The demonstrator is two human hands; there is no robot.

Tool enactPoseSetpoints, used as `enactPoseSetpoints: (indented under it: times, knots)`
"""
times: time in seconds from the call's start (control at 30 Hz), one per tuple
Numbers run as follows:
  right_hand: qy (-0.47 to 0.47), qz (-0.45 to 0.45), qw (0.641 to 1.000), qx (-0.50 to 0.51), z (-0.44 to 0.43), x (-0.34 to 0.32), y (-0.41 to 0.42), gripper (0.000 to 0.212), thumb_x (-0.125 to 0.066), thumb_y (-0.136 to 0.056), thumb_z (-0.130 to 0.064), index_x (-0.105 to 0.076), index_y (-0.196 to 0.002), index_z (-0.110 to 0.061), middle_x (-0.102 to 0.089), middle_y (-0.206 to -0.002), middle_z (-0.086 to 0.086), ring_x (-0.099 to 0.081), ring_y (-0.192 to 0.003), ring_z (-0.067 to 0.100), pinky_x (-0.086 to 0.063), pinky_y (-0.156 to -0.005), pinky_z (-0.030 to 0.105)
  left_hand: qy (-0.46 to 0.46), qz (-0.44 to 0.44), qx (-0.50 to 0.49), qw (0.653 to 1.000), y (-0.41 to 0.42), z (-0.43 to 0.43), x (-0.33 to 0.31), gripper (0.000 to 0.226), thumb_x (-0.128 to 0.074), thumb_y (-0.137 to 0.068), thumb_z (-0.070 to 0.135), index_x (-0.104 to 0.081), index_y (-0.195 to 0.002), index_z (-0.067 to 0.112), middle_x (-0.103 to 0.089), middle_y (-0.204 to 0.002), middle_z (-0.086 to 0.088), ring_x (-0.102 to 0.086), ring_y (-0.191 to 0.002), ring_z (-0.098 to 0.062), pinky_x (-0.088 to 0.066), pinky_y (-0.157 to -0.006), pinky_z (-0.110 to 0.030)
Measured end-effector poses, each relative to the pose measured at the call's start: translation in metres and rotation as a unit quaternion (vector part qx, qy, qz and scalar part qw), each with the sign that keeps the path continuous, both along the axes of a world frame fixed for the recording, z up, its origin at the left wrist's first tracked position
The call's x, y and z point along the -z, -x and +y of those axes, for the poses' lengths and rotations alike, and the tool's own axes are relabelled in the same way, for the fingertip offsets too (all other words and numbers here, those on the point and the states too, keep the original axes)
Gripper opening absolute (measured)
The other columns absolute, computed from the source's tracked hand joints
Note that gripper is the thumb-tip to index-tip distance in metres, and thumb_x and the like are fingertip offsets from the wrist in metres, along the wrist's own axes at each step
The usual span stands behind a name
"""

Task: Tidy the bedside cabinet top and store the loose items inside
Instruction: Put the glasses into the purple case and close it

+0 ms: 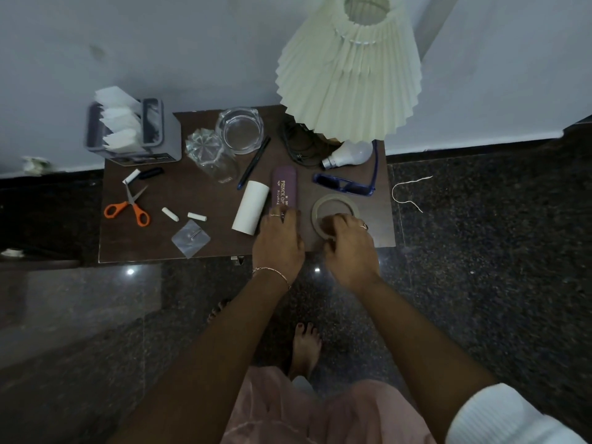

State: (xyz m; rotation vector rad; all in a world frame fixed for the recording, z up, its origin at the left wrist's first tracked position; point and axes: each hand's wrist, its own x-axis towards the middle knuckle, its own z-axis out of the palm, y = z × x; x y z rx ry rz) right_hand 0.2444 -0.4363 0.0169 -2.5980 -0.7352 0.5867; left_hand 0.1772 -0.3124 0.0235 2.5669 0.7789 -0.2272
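Note:
On the dark wooden cabinet top (179, 187) lie many loose items. My left hand (278, 241) grips the near end of a purple spectacle case (284, 187). My right hand (347, 241) curls its fingers round the near edge of a tape roll (333, 205). A white cardboard tube (250, 206) lies just left of the case. Blue sunglasses (349, 187) sit beyond the tape. Orange-handled scissors (128, 208), two white chalk pieces (184, 215), a small clear packet (190, 238) and a black pen (254, 161) lie further left.
A pleated cream lamp (349, 68) stands at the back right, with a light bulb (349, 153) and black cable (298, 142) by its base. A glass ashtray (240, 129), clear tumbler (213, 155) and tissue box (131, 129) stand at the back. A string (410, 190) lies on the floor.

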Motion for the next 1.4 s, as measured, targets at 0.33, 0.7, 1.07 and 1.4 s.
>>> enactPoseSetpoints:
  times: [0.33,0.7,1.07,1.4]
  knots:
    - [-0.125,0.157,0.979,0.046,0.057,-0.002,-0.002,0.034,-0.049,-0.088,-0.004,-0.058,-0.12,-0.006,-0.065,-0.109,0.014,-0.061,-0.097,0.028,-0.05,-0.081,0.036,0.026,-0.007,-0.078,0.997,-0.01,0.014,0.015,0.045,-0.054,-0.091,0.025,-0.043,-0.133,0.013,-0.038,-0.142,-0.011,-0.049,-0.12,-0.03,-0.045,-0.09,-0.042]
    - [-0.146,0.231,0.949,0.158,0.07,-0.002,-0.002,0.039,-0.054,-0.09,-0.011,-0.056,-0.129,-0.014,-0.066,-0.115,0.01,-0.062,-0.102,0.024,-0.051,-0.091,0.041,0.144,-0.053,-0.169,0.974,-0.02,0.025,0.012,0.057,-0.066,-0.076,0.023,-0.045,-0.128,0.011,-0.053,-0.118,-0.014,-0.052,-0.105,-0.028,-0.044,-0.089,-0.034]
    - [-0.314,0.332,0.834,0.309,0.061,-0.023,0.009,0.021,-0.065,-0.085,-0.011,-0.061,-0.091,-0.03,-0.066,-0.103,0.01,-0.065,-0.1,0.031,-0.055,-0.084,0.056,0.31,-0.092,-0.236,0.917,-0.007,0.026,-0.007,0.067,-0.08,-0.056,0.032,-0.057,-0.118,0.02,-0.064,-0.1,0.0,-0.063,-0.098,-0.015,-0.055,-0.087,-0.032]
    - [-0.343,0.429,0.767,0.332,0.06,-0.036,0.001,0.04,-0.071,-0.084,-0.015,-0.057,-0.12,-0.011,-0.068,-0.112,0.012,-0.066,-0.104,0.028,-0.053,-0.093,0.049,0.568,-0.133,-0.295,0.757,0.008,0.039,-0.028,0.058,-0.078,-0.069,-0.003,-0.058,-0.122,0.007,-0.069,-0.11,-0.003,-0.065,-0.104,-0.019,-0.055,-0.088,-0.046]
